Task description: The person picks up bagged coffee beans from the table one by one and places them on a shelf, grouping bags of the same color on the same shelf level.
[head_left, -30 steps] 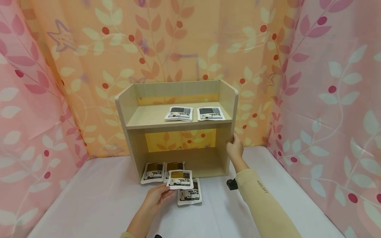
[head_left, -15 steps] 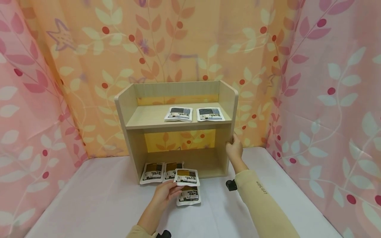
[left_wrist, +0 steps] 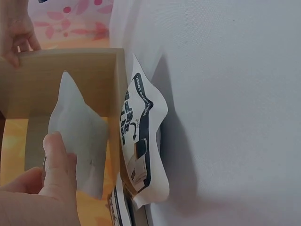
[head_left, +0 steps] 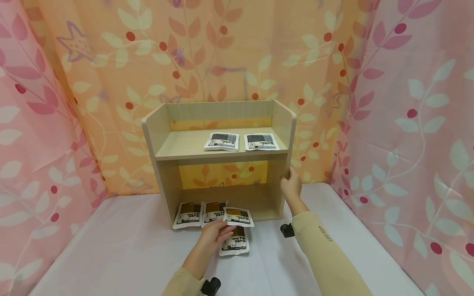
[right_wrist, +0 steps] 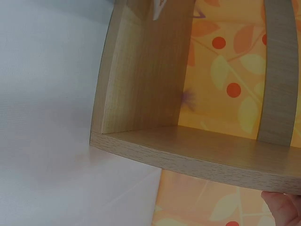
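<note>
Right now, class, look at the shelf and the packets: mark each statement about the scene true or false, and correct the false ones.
1. Two packets lie on the top shelf. True: the left packet and the right packet lie side by side.
2. The left hand holds a packet. True.
3. The right hand rests flat on the table. False: it grips the shelf's right side panel.
4. The top shelf is full from end to end. False: its left part is bare.
5. A packet lies on the table in front of the shelf. True.
</note>
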`<state>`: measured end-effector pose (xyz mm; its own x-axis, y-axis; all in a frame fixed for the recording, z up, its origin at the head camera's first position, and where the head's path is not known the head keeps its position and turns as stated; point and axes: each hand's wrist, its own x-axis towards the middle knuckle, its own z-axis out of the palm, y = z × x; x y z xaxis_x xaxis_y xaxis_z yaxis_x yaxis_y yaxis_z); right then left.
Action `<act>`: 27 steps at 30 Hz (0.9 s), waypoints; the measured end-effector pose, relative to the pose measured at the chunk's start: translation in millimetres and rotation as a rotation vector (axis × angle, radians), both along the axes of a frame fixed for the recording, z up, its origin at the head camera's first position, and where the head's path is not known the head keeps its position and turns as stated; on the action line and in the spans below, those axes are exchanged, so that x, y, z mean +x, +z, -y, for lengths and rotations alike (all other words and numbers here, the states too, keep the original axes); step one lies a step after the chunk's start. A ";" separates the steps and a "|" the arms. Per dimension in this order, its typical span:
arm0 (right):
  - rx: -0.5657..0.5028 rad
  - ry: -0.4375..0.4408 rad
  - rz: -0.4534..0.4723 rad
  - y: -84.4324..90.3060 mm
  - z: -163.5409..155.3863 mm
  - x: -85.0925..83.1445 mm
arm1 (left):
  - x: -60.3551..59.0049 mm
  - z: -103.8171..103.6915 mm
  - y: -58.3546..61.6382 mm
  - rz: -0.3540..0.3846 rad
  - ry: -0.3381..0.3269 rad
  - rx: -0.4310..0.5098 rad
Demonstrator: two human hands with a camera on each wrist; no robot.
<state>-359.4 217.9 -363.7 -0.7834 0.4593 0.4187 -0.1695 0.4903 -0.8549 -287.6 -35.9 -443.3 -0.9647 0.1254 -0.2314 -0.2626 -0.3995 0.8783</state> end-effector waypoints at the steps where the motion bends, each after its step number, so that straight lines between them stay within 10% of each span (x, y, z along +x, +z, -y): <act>1: -0.003 -0.001 -0.003 0.1 -0.1 -0.2 | -1.7 -1.5 0.3 -0.001 -0.011 -0.004; 27: 0.018 -0.025 0.023 -3.7 0.0 -1.9 | -34.5 -20.9 1.4 0.060 -0.038 0.055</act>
<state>-361.3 217.9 -367.4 -0.7814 0.4715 0.4088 -0.1372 0.5093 -0.8496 -322.2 -15.0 -441.9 -0.9438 0.1755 -0.2800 -0.3295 -0.4354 0.8378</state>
